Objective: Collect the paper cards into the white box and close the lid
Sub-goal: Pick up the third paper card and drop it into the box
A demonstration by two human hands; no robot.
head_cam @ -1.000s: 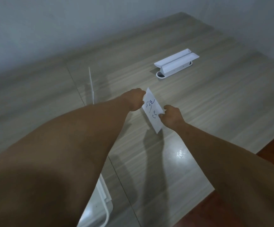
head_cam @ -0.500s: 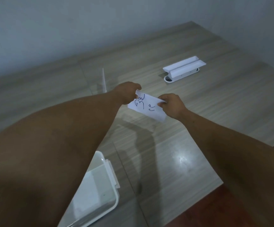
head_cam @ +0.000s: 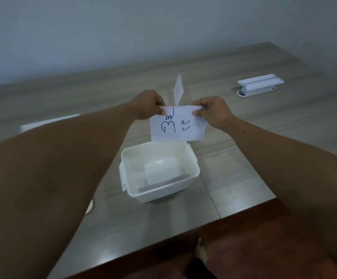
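Head camera looks forward and down, close over the table [head_cam: 244, 158].

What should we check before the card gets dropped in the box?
1. Card held firmly: ok. The left hand and right hand each pinch a top corner of the card.
2. Box open: ok. The white box has no lid on it.
3. Card lined up with the box: cannot tell. It hangs by the far rim, maybe not fully over the opening.
4. Room inside: ok. Only some flat paper lies at the bottom.
5. Other cards left: not ok. One card stands farther back on the table.
6. Lid within reach: cannot tell. A flat white thing lies behind the left arm.
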